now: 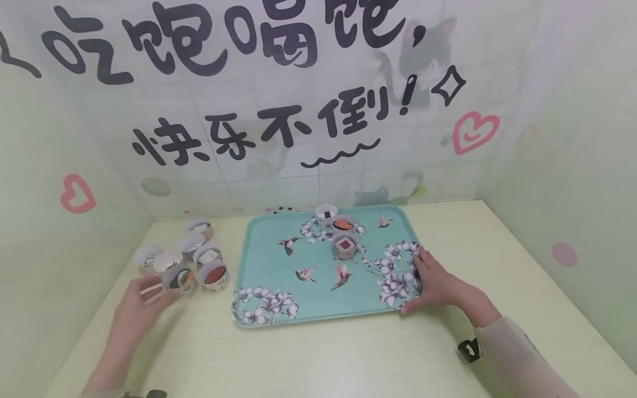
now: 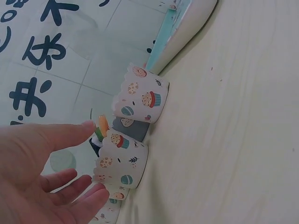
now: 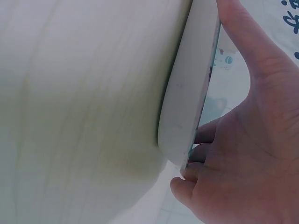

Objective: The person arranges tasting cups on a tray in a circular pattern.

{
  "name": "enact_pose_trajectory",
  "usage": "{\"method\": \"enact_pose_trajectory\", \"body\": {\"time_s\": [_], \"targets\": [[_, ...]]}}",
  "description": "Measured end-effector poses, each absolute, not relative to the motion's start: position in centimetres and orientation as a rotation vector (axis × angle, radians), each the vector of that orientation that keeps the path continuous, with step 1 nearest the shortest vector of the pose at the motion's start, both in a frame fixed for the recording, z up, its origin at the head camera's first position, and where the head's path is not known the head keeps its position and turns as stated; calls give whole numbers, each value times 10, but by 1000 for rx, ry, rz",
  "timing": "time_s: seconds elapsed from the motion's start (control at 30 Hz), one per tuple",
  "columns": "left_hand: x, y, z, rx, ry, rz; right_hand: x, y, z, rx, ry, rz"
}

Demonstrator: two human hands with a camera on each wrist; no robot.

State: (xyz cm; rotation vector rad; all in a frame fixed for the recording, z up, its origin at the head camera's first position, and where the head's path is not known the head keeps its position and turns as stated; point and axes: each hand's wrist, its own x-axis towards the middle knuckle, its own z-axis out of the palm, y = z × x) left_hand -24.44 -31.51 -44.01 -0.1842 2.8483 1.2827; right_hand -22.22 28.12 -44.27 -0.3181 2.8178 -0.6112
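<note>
My left hand [image 1: 141, 309] reaches to a small patterned paper cup [image 2: 122, 158] at the front of a cluster. Its thumb and fingers are spread around the near side, with a gap before the cup in the left wrist view. Inside that cup is a piece with an orange part [image 1: 188, 280], like toy sushi. A cup with a red-orange filling [image 1: 215, 275] stands just right of it. My right hand [image 1: 438, 284] holds the near right corner of a teal tray [image 1: 269, 260], fingers at its right rim, thumb at the front edge.
Three cups stand on the tray: a dark-and-white one [image 1: 326, 214], an orange-filled one [image 1: 343, 224] and a red-centred one [image 1: 345, 245]. Several more cups [image 1: 199, 228] crowd the table's left side. Printed sheets [image 1: 318, 182] wall the back and sides.
</note>
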Motion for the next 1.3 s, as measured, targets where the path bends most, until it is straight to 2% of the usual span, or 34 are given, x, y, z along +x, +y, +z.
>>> {"method": "enact_pose_trajectory", "body": {"time_s": [0.9,1.3], "targets": [[-276,-313,-453,-227,2730,1237,-222,283,-442,-299,2805,-629],[-275,-312,-453,-265,2768,1183,-222,281,-443,-286,2806,-629]]}}
